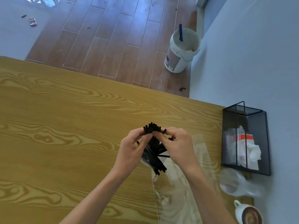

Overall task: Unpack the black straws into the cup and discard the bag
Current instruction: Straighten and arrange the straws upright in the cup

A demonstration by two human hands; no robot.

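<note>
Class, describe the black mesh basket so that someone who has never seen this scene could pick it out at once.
Start at the wooden table and follow it to its right edge, against the wall. There stands the basket, right of the hands holding the straws. It alone is black wire mesh, with white crumpled paper inside; the bucket is white, on the floor.

Yellow wood-grain table (64,126), landmark: black mesh basket (246,143) at its right edge by the wall. Clear plastic bag (178,183) lies flat left of the basket. Blurred clear plastic cup (234,185) just below the basket. White mug (247,214) with a brown drink below the cup, at the table's near right corner
</note>
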